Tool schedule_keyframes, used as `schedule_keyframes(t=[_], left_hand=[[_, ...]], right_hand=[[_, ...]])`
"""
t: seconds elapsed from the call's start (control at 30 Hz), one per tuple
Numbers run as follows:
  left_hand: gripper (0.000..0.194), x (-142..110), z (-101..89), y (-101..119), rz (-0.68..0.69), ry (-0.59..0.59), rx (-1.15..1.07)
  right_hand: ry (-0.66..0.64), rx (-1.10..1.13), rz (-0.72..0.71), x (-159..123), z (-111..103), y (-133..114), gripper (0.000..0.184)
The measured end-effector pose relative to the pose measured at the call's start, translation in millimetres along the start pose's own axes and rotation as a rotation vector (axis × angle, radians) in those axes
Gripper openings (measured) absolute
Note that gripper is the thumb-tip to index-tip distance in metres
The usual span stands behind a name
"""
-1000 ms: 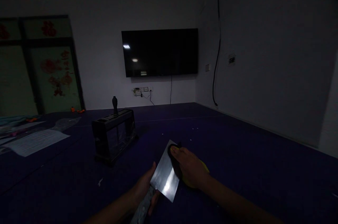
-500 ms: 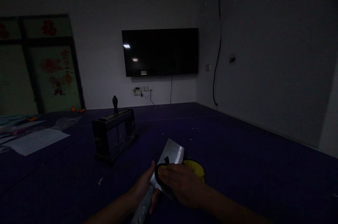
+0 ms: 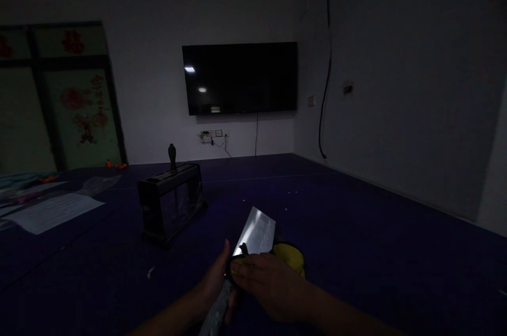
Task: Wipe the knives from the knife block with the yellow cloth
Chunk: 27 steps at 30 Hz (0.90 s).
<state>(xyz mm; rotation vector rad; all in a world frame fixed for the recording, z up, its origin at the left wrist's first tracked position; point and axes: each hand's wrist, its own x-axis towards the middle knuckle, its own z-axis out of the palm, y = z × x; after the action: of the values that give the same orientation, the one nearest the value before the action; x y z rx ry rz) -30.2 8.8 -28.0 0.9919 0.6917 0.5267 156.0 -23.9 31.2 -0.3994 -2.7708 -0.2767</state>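
Note:
A cleaver with a broad shiny blade point(image 3: 259, 230) and a grey patterned handle point(image 3: 217, 310) points away from me, tilted to the right. My left hand point(image 3: 217, 278) is closed around it where handle and blade meet, thumb up along the blade's side. My right hand point(image 3: 271, 280) presses a yellow cloth with a dark edge point(image 3: 290, 255) onto the lower part of the blade. Part of the cloth is hidden under the fingers. To the left stands a black knife holder point(image 3: 168, 183) with see-through sides and one dark handle upright in its top.
A dark blue surface point(image 3: 336, 262) spreads around my hands, with small white scraps on it. Printed paper sheets point(image 3: 55, 212) and a clear plastic bag point(image 3: 99, 184) lie at the left. Beyond are a wall-mounted television point(image 3: 241, 80) and a hanging black cable point(image 3: 325, 98).
My right hand and the cloth have slid down the blade toward the handle, baring more of the blade. My left hand has barely shifted.

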Motion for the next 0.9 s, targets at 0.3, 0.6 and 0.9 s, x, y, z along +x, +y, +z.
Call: schedule_keyframes(t=[0.3,0.6,0.9], left_hand=[[0.084,-5.0,15.6,7.0,0.036,0.07,0.019],[0.034,-9.6,30.7,16.3,0.061,0.128,0.039],[0.076,-2.0,19.6,5.0,0.058,0.153,0.041]], right_hand=[[-0.002,0.0,0.069,-1.4,-0.6,3.2,0.049],[0.021,-0.12,0.269,-2.2,9.9,20.2,0.052],[0.041,-0.114,0.189,-4.6,11.8,13.5,0.053]])
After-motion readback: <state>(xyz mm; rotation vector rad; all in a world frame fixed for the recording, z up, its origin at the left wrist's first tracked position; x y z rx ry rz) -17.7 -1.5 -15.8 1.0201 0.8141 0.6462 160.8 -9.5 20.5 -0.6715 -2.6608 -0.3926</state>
